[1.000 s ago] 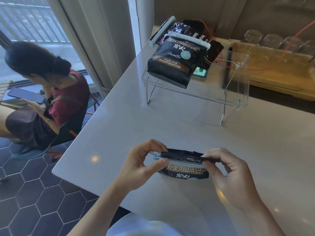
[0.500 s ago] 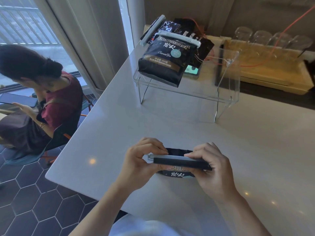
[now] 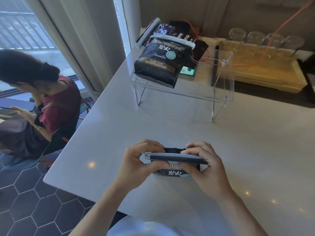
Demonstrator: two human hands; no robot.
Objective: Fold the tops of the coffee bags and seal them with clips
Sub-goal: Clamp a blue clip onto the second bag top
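A black coffee bag (image 3: 172,172) stands on the white table (image 3: 170,126) in front of me. A long dark clip (image 3: 177,158) lies across its folded top. My left hand (image 3: 138,162) pinches the clip's left end, and my right hand (image 3: 204,166) grips its right end and the bag. On the clear acrylic stand (image 3: 221,99) farther back lies a second black coffee bag (image 3: 162,63) with a white clip (image 3: 173,40) on its top. More dark bags (image 3: 196,48) lie behind it, one with a grey clip (image 3: 148,33).
A person (image 3: 42,103) sits at the left of the table holding a phone. A wooden tray (image 3: 265,70) with upturned glasses (image 3: 255,38) stands at the back right. An orange cable (image 3: 279,28) runs across it. The table's left edge drops to a tiled floor.
My hands have pressed the clip down over the bag's folded top, and both now cover more of it. The camera has tilted slightly.
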